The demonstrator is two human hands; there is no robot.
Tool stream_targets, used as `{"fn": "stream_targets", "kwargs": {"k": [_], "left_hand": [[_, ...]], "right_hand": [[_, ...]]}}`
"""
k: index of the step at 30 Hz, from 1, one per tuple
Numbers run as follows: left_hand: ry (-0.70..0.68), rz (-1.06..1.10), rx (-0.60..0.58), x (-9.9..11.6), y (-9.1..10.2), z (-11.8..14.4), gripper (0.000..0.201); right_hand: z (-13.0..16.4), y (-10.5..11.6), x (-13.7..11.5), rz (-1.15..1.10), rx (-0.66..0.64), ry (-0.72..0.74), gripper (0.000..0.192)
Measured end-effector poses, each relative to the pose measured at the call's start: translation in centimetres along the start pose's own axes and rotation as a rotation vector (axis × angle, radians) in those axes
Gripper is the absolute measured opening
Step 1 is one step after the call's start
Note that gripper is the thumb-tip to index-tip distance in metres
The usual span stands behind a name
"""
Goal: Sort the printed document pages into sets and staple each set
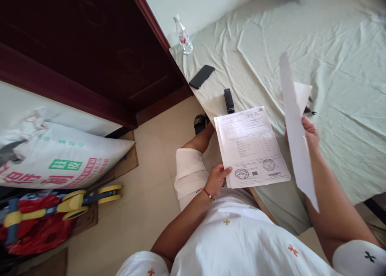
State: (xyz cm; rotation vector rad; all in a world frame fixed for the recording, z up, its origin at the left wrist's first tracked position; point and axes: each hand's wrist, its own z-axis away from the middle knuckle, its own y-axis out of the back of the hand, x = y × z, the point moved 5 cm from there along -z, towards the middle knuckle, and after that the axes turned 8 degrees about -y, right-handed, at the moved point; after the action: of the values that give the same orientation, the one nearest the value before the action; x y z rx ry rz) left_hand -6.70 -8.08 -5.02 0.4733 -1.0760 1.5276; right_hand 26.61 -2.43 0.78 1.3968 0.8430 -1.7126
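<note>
My left hand grips the lower left corner of a small stack of printed documents, thumb on top. Round and oval stamps and a barcode show on the top page. My right hand is closed on a paper sheet, held upright and nearly edge-on, to the right of the stack. Part of that hand is hidden behind the sheet. Just beyond the documents' top edge lies a black stapler on the cloth.
A pale green sheet covers the bed-like surface. On it are a black phone, a water bottle and a small dark item. Printed sacks and a yellow-and-blue toy scooter stand at left, near a dark door.
</note>
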Motion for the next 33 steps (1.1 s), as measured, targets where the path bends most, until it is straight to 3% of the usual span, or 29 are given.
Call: {"fn": "stream_targets", "kwargs": {"k": [2,4,7,10,14,16,18,20,24,28,33], "left_hand": [[-0.004,0.013,0.010,-0.1,0.1,0.1,0.065],[-0.005,0.019,0.020,-0.2,0.1,0.1,0.067],[-0.027,0.011,0.031,-0.4,0.1,0.0,0.068],[-0.147,-0.020,0.106,0.1,0.4,-0.1,0.063],[-0.344,-0.087,0.255,1.2,1.6,-0.2,0.063],[-0.399,-0.165,0.254,1.7,2.0,-0.2,0.061],[-0.433,-0.279,0.211,2.0,2.1,-0.3,0.047],[-0.423,-0.356,0.171,2.0,2.1,-0.5,0.038],[-0.372,-0.351,0.172,1.9,1.8,-0.7,0.045],[-0.414,-0.427,0.181,2.6,1.3,-1.1,0.040],[-0.409,-0.470,0.187,2.9,0.9,-1.6,0.030]], "right_hand": [[0.0,0.0,0.2,0.049,0.056,-0.001,0.026],[0.0,0.0,-0.1,0.273,0.100,0.056,0.020],[0.1,0.2,-1.0,0.683,0.174,0.155,0.032],[0.3,0.3,-1.4,0.855,0.201,0.154,0.035],[0.4,-0.2,-1.4,0.925,0.175,0.119,0.030],[0.4,-0.3,-1.4,0.937,0.166,0.106,0.028],[0.3,-0.4,-1.4,0.942,0.157,0.094,0.027],[0.2,-0.4,-1.3,0.952,0.147,0.085,0.026],[0.1,-0.5,-1.2,0.968,0.114,0.094,0.028],[-0.1,-0.5,-0.6,0.958,0.087,0.113,0.030],[-0.1,-0.7,-0.1,1.059,0.142,0.229,0.028]]}}
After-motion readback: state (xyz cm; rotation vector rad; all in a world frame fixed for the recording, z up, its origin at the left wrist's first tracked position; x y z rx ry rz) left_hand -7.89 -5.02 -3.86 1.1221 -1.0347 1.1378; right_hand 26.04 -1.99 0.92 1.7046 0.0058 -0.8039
